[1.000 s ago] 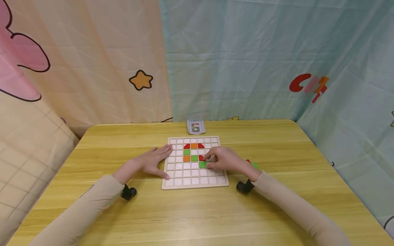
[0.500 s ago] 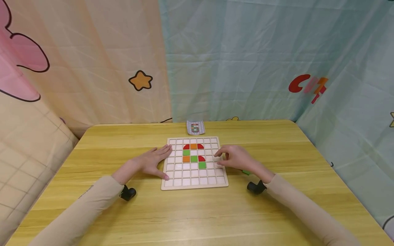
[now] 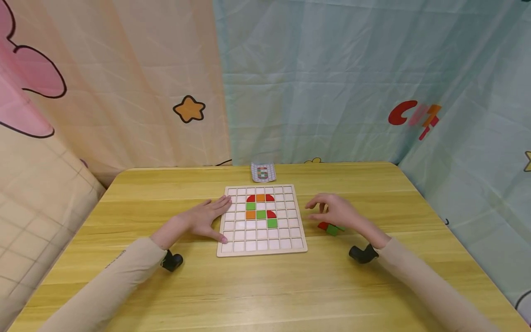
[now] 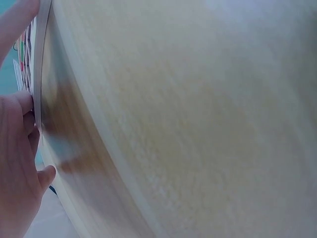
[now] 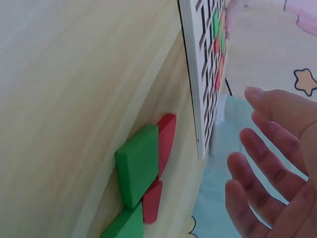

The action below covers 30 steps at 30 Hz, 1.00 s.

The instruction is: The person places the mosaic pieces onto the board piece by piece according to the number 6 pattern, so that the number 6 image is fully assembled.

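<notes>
My left hand (image 3: 206, 216) rests with spread fingers on the left edge of a white grid board (image 3: 232, 246). Set in the board's cells are red quarter-round tiles (image 3: 271, 214), orange square tiles (image 3: 250, 215) and green square tiles (image 3: 272, 223). Beyond the board's right edge, my right hand (image 3: 337, 211) hovers with loosely bent fingers and nothing between them. Just below it on the table lie loose pieces, a green square tile (image 5: 137, 166) and a red tile (image 5: 167, 141) among them, partly hidden by the hand in the head view.
A small printed card (image 3: 263, 173) with a coloured grid figure lies behind the board. The wooden table (image 3: 257, 290) reaches back to patterned curtains (image 3: 332, 92). A black wrist camera (image 3: 362, 254) hangs under my right wrist, another (image 3: 172, 261) under the left.
My right hand has drawn back from the red and green tiles on the board and moved right, over the loose pieces. The left hand stays in place.
</notes>
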Tool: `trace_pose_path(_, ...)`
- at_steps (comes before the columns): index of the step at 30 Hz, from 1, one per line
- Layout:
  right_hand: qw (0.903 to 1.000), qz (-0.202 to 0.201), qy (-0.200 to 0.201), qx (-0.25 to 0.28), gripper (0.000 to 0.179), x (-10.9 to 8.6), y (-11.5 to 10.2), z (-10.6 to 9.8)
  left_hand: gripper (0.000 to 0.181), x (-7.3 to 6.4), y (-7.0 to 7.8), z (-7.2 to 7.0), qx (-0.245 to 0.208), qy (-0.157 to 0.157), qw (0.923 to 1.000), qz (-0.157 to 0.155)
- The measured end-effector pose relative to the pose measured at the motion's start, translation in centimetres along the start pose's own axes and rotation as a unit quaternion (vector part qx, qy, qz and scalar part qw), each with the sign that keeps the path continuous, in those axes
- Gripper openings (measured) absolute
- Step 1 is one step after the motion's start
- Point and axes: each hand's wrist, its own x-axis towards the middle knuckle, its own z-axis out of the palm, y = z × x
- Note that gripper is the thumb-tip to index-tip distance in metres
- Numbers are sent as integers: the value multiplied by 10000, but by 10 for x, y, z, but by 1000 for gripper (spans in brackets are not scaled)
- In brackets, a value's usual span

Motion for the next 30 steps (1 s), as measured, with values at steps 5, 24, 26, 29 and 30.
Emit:
trace_pose_path(5,9993,199,0,311,32,-9,10,-8,117,0,0,0,-12,13,10000,22)
trace_pose_path(24,9983,398,-254,343,30,-34,44,-23,116,-2,0,-1,-46,55,9999,86)
trace_pose_path(26,9980,404,-343,331,30,-35,47,-23,117,-2,0,-1,-34,54,9999,92)
trace_pose_path(29,9974,435,-467,348,30,-37,50,-22,117,-1,-1,0,-12,53,9999,111)
trace_pose_path(30,9971,442,-497,357,30,-37,51,-21,117,-1,-1,0,-9,57,9999,120)
